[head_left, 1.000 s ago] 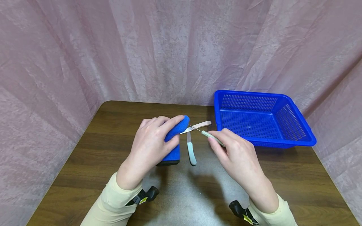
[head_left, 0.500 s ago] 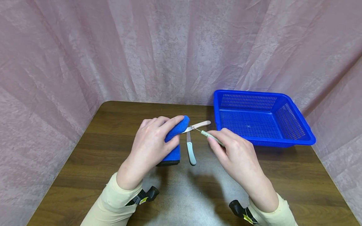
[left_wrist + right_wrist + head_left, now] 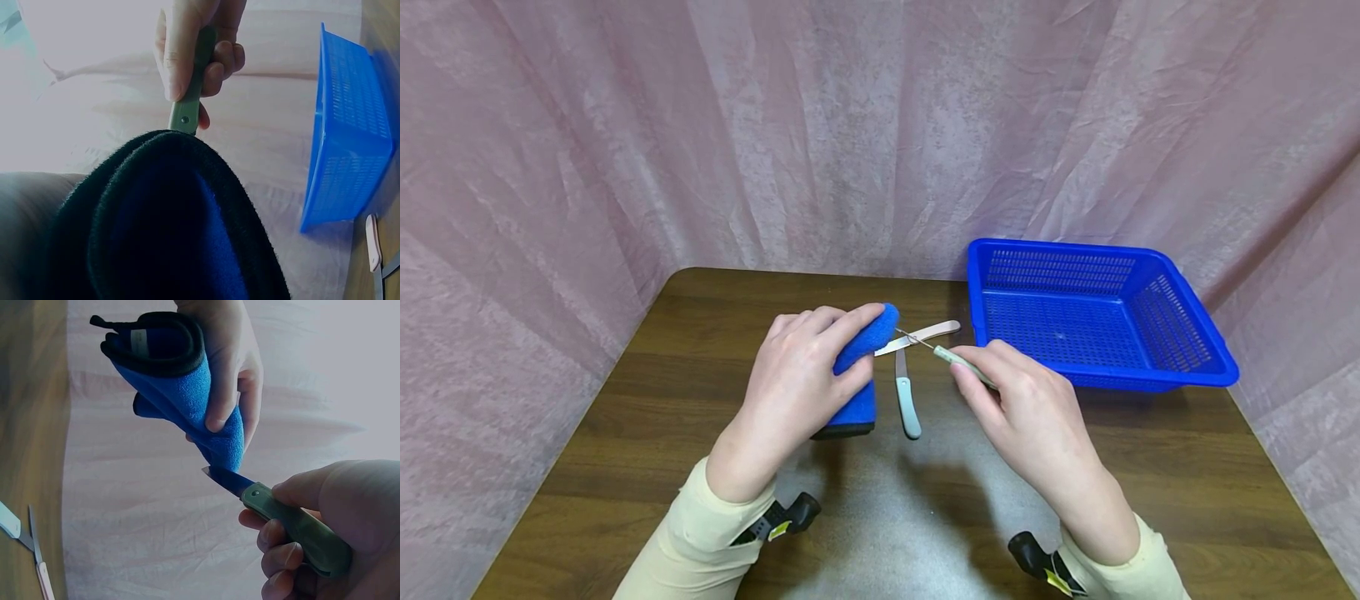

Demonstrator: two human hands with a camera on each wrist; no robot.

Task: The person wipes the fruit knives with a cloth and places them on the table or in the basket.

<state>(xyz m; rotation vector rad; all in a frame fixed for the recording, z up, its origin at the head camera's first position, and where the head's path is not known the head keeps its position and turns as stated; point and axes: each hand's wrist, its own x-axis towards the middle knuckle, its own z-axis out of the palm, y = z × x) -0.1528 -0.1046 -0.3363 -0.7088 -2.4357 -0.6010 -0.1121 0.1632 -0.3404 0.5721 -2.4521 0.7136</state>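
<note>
My left hand [image 3: 797,358] grips a folded blue cloth [image 3: 856,410] with black edging, held above the table. In my right hand [image 3: 1033,408] is a small knife [image 3: 294,528] with a green handle, thumb along its side. Its blade meets the lower end of the cloth in the right wrist view, with the tip poking out past it. Cloth hides most of that blade in the left wrist view. Beyond the hands, a knife with a pinkish-white handle [image 3: 942,328] and one with a mint handle [image 3: 907,408] lie on the table, their blades close together.
A blue perforated plastic basket [image 3: 1195,333] stands at the right rear of the brown wooden table [image 3: 647,392]. Pink curtain fabric [image 3: 880,142] hangs behind the table and at both sides.
My left hand and the cloth have shifted slightly to the left, along the blade towards its tip. The right hand and its knife stay nearly still.
</note>
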